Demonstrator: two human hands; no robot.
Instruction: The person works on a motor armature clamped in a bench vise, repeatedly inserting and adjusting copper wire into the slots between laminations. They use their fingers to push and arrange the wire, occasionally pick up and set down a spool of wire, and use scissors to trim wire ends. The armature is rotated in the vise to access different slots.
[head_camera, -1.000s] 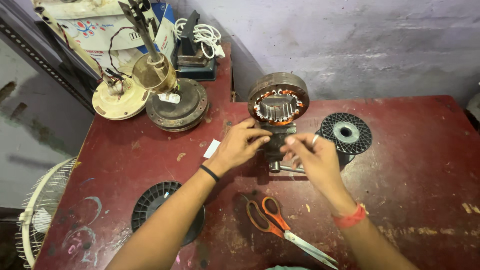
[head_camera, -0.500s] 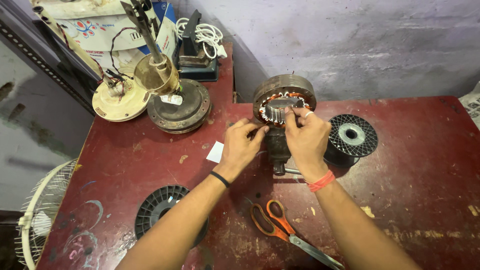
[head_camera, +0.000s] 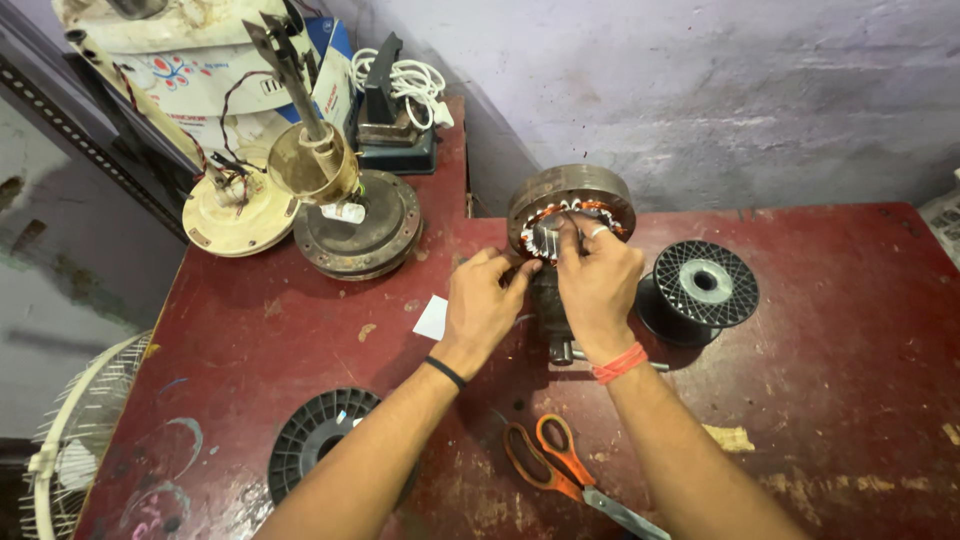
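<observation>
A round fan motor stator (head_camera: 571, 206) with copper windings stands upright on a small stand in the middle of the dark red table (head_camera: 850, 330). My right hand (head_camera: 597, 277), with a red band at the wrist, has its fingertips pressed on the windings at the stator's centre. My left hand (head_camera: 483, 305), with a black wrist band, is pinched beside the stator's lower left edge; what it pinches is too small to make out.
Orange-handled scissors (head_camera: 560, 465) lie near the front. One black spool (head_camera: 698, 290) stands right of the stator, another (head_camera: 318, 440) lies front left. Dismantled fan motors (head_camera: 345, 215) sit at the back left, by a white paper scrap (head_camera: 432, 318). A fan guard (head_camera: 70, 450) hangs off the left edge.
My right hand has risen from the stand below the stator to the windings at its centre. My left hand has stayed beside the stator. The view has shifted slightly.
</observation>
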